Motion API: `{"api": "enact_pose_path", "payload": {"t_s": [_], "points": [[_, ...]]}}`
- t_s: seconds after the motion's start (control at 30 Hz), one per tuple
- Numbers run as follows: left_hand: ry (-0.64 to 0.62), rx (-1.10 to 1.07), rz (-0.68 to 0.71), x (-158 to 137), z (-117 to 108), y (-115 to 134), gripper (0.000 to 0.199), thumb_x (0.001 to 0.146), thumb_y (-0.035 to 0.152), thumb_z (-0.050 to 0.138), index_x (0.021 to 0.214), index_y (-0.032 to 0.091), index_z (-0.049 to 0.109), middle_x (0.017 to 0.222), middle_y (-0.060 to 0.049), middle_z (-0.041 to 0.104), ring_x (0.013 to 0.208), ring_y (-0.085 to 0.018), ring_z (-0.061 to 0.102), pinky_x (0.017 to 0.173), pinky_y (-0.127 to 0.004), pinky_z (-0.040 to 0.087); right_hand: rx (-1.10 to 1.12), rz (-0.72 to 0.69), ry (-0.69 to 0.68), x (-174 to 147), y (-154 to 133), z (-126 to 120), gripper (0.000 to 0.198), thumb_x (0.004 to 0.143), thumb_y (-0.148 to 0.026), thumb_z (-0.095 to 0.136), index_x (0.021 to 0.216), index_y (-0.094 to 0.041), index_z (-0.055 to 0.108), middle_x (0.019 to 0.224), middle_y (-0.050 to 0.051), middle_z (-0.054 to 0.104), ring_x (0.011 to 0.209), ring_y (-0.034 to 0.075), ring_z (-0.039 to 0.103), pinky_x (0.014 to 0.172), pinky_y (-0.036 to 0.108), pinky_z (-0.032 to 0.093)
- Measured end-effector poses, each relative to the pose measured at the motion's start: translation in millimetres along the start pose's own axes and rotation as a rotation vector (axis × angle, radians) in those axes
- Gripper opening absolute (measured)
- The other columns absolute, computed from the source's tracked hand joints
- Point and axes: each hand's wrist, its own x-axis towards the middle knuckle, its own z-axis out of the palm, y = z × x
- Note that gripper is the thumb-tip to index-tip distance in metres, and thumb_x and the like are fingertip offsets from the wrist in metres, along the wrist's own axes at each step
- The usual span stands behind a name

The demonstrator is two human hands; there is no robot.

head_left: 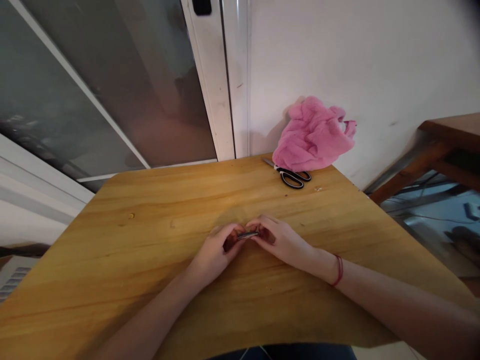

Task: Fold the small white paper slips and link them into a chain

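Left hand point(217, 247) and right hand point(279, 239) met over the table point(150, 240), fingertips pinching one small metal piece point(247, 234) between them.

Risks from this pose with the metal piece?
1. Both hands, left hand and right hand, pinch the small metal piece by the fingertips only; it may slip onto the table.
2. The fingers hide most of it, so any sharp edge could nick them.
3. The scissors lie partly under the pink cloth, easy to snag.

Hands point(247, 240) mid-table point(112, 260), scissors point(290, 175) behind them at far edge, cloth point(313, 132) just behind scissors against wall point(356, 60)
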Motion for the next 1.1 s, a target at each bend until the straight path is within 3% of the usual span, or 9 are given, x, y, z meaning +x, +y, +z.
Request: {"api": "enact_pose_path", "payload": {"t_s": [0.2,0.43,0.6,1.1], "points": [[0.002,0.102,0.006,3.8,0.5,-2.2,0.012,0.084,0.032,0.051,0.089,0.022,0.054,0.070,0.003,0.053,0.068,-0.014,0.048,0.065,-0.026,0.038,-0.023,0.081,-0.027,-1.0,8.3,2.2,0.032,0.076,-0.012,0.059,0.108,-0.017,0.053,0.084,0.003,0.060,0.070,0.013,0.055,0.066,0.026,0.046],[0.014,0.050,-0.001,2.3,1.4,-3.2,0.011,0.085,0.031,0.047,0.087,0.022,0.053,0.071,0.003,0.052,0.066,-0.012,0.048,0.062,-0.024,0.038,0.003,-0.009,-0.032,0.5,4.5,1.6,0.026,0.080,-0.009,0.053,0.103,-0.019,0.054,0.090,0.003,0.060,0.078,0.013,0.056,0.071,0.026,0.046],[0.000,0.101,0.017,3.8,1.0,-1.3,0.013,0.084,0.033,0.050,0.088,0.022,0.054,0.071,0.002,0.052,0.068,-0.014,0.047,0.064,-0.026,0.037,0.022,-0.006,-0.046,-0.3,9.3,2.5,0.036,0.075,-0.009,0.059,0.109,-0.019,0.050,0.093,0.004,0.056,0.075,0.013,0.054,0.069,0.027,0.048],[0.014,0.107,0.044,3.0,1.4,-2.6,0.014,0.084,0.033,0.050,0.085,0.021,0.056,0.067,0.003,0.047,0.062,-0.013,0.043,0.060,-0.025,0.035,0.109,-0.016,-0.006,-1.3,5.3,1.9,0.033,0.077,-0.010,0.058,0.107,-0.020,0.050,0.092,0.003,0.055,0.071,0.011,0.055,0.068,0.026,0.049]]}}
